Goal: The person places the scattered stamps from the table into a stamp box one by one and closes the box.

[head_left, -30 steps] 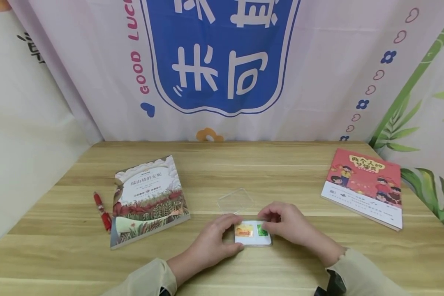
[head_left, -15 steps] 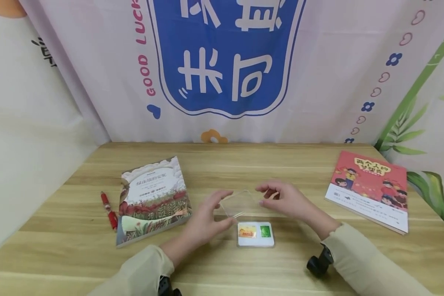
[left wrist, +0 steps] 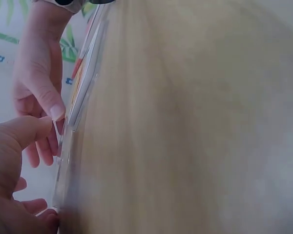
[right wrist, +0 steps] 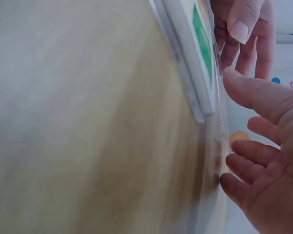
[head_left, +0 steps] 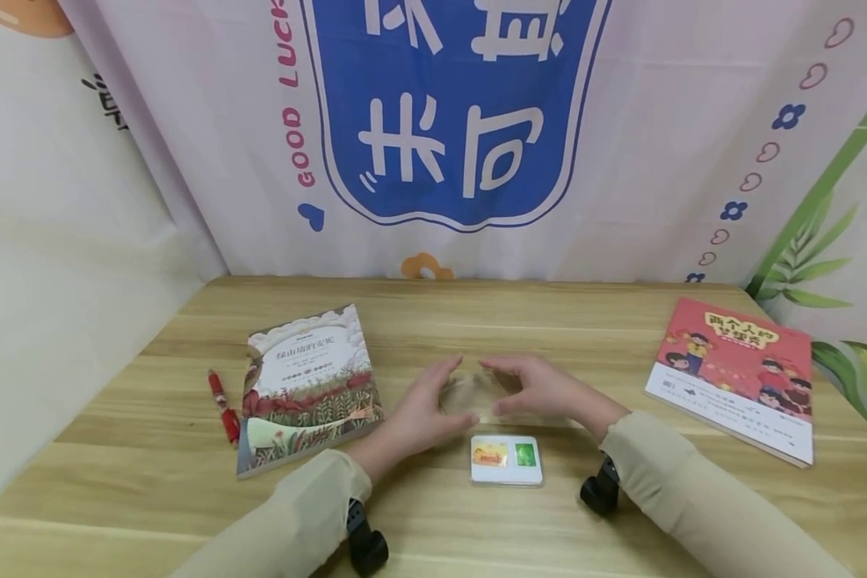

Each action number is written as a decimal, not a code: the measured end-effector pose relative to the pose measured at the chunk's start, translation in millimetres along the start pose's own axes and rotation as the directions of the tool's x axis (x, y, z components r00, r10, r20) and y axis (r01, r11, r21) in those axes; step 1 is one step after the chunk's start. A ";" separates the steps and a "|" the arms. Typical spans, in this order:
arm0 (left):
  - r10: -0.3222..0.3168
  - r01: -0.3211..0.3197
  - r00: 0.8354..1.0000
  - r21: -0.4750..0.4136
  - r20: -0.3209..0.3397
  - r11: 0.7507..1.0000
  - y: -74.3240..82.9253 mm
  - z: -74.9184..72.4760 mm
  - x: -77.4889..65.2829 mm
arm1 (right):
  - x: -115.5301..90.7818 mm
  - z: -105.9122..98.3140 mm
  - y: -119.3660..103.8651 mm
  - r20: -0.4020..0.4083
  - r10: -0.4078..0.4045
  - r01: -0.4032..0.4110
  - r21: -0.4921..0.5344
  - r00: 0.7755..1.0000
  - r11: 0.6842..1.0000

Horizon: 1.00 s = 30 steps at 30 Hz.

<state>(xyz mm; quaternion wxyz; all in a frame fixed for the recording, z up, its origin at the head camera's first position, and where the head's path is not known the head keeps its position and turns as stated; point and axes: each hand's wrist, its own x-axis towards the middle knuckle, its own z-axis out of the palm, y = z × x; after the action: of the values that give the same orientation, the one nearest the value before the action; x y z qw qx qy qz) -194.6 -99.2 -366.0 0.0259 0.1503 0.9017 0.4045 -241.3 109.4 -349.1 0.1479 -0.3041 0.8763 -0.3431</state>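
In the head view my left hand (head_left: pixel 422 409) and right hand (head_left: pixel 549 389) face each other around a clear plastic cover (head_left: pixel 471 395). It looks blurred and partly hidden by the fingers. My left thumb and fingers hold its left side, seen also in the left wrist view. The right hand has thumb and fingers at the right side; its contact is hard to make out in the right wrist view. Just nearer to me lies a flat clear case (head_left: pixel 506 482) containing a white card (head_left: pixel 506 460) with an orange picture and a green one.
A flowery-covered book (head_left: pixel 311 385) lies left on the wooden table (head_left: pixel 448 530), with a red pen (head_left: pixel 224 408) beside it. A red and white book (head_left: pixel 737 377) is at the right. A printed curtain (head_left: pixel 636 160) hangs behind the table.
Both hands have left the white card's case, moved away from me and closed around the clear cover, which lay behind it. The case stays on the table.
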 end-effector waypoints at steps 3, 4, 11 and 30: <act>-0.050 0.050 0.999 0.004 0.017 0.999 -1.4 3.4 2.7 | 4.3 1.8 1.7 0.030 0.019 -0.018 -0.029 0.999 0.999; -0.064 0.064 0.998 0.009 0.022 0.998 -1.6 4.2 3.4 | 5.7 2.3 2.3 0.042 0.018 -0.016 -0.042 0.999 0.999; -0.062 0.057 0.997 0.117 0.035 0.991 -5.2 7.5 9.0 | 10.1 1.1 2.2 0.134 -0.023 0.043 -0.151 0.991 0.988; -0.106 0.098 0.991 0.101 0.076 0.990 -1.3 3.5 14.0 | 20.8 -7.5 -11.1 0.136 -0.053 0.097 -0.348 0.989 0.933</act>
<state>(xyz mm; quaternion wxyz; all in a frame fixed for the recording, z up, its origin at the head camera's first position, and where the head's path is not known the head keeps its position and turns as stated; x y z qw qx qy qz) -207.7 -93.4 -368.3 0.0757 0.1213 0.9250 0.3521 -256.1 93.6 -337.1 0.1318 -0.3798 0.9005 -0.1659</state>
